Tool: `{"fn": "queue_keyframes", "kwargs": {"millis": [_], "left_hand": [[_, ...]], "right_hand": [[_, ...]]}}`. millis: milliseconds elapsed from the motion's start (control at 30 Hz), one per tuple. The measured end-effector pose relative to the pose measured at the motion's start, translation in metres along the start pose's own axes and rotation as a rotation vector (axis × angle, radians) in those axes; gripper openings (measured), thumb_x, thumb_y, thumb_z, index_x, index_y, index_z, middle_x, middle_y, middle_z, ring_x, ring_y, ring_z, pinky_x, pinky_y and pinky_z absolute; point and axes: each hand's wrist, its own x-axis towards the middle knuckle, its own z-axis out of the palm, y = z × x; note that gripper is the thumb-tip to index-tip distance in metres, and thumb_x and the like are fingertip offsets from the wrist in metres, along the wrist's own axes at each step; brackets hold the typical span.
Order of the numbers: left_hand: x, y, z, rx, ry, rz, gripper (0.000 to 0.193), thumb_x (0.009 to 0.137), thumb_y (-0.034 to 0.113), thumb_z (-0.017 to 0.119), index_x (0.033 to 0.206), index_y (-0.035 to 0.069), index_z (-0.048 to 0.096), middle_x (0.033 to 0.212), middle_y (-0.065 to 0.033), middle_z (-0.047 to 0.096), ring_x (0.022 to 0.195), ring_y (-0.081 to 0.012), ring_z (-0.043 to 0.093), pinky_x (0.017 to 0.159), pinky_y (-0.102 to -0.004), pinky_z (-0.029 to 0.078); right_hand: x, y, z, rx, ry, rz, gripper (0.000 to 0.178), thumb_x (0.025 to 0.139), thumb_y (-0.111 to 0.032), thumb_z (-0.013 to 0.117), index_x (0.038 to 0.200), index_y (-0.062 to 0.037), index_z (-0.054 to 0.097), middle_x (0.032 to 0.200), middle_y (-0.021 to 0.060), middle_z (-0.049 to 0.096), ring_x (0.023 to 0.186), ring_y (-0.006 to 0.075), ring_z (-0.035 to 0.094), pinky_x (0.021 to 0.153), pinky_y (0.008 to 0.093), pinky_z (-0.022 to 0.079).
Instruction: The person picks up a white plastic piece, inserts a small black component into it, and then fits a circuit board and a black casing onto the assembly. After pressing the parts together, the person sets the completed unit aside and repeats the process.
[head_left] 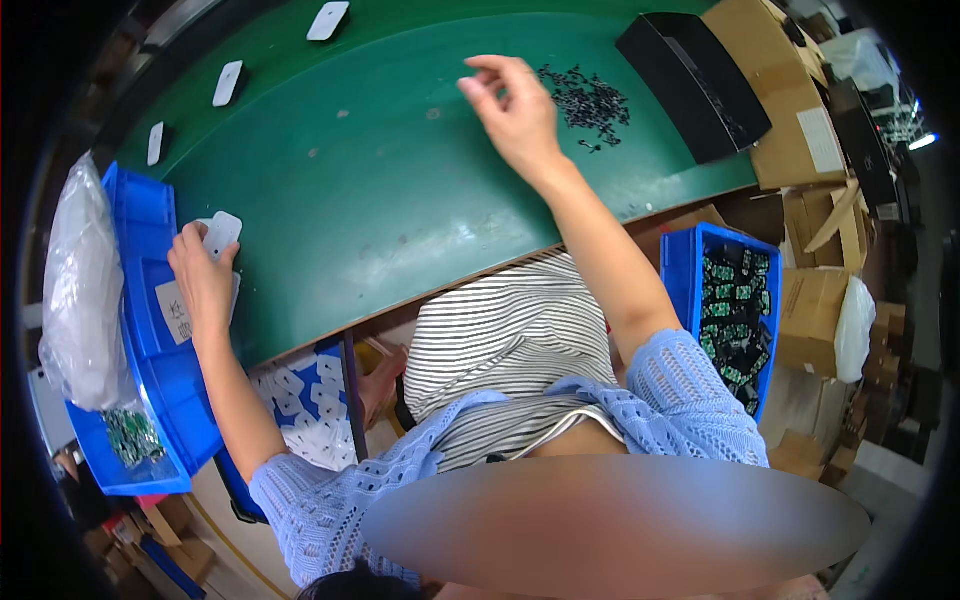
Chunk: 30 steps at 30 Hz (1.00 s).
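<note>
My left hand (203,272) is closed on a white plastic cover (223,236), flat with rounded corners, at the left edge of the green work surface. More white pieces show partly beneath that hand, beside the blue bins. My right hand (520,115) hovers over the far middle of the surface. Its fingers are loosely bent, thumb and forefinger apart, and nothing shows between them. Just right of it lies a loose pile of small black parts (592,104). Three similar white covers (228,84) lie spaced out along the far left.
Blue bins (150,215) and a clear plastic bag (85,290) stand at the left. A black open box (690,85) sits at the far right beside cardboard boxes (785,100). A blue crate (680,290) with green circuit boards stands to my right. White pieces (310,400) fill a lower bin.
</note>
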Motion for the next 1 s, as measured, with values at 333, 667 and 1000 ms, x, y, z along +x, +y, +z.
{"fn": "queue_keyframes", "kwargs": {"millis": [333, 667, 1000], "left_hand": [[0.027, 0.108, 0.009, -1.176, -0.309, -0.214, 0.033, 0.085, 0.005, 0.052, 0.118, 0.006, 0.046, 0.1, -0.0107, 0.057, 0.073, -0.0138, 0.06, 0.052, -0.0228, 0.05], [0.034, 0.165, 0.039, -1.605, -0.487, -0.262, 0.027, 0.086, 0.005, 0.051, 0.113, 0.002, 0.05, 0.095, -0.0102, 0.054, 0.062, -0.012, 0.058, 0.051, -0.022, 0.051], [0.032, 0.157, 0.042, -1.558, -0.375, -0.223, 0.016, 0.086, 0.006, 0.055, 0.101, 0.002, 0.055, 0.086, -0.0071, 0.057, 0.057, -0.0086, 0.055, 0.046, -0.0179, 0.043]], "right_hand": [[0.034, 0.073, -0.075, -0.474, -0.112, 0.048, 0.008, 0.075, -0.018, 0.064, 0.077, -0.0103, 0.066, 0.08, 0.005, 0.058, 0.078, 0.0216, 0.057, 0.066, 0.0341, 0.046], [0.038, 0.061, -0.055, -0.736, -0.435, -0.078, 0.008, 0.077, -0.008, 0.059, 0.082, -0.002, 0.06, 0.085, 0.0131, 0.057, 0.085, 0.0308, 0.055, 0.074, 0.0393, 0.046], [0.032, -0.032, -0.003, 0.47, -0.491, 0.348, 0.013, 0.081, -0.005, 0.06, 0.09, 0.004, 0.056, 0.079, 0.0115, 0.061, 0.071, 0.0171, 0.061, 0.065, 0.0257, 0.051]]}}
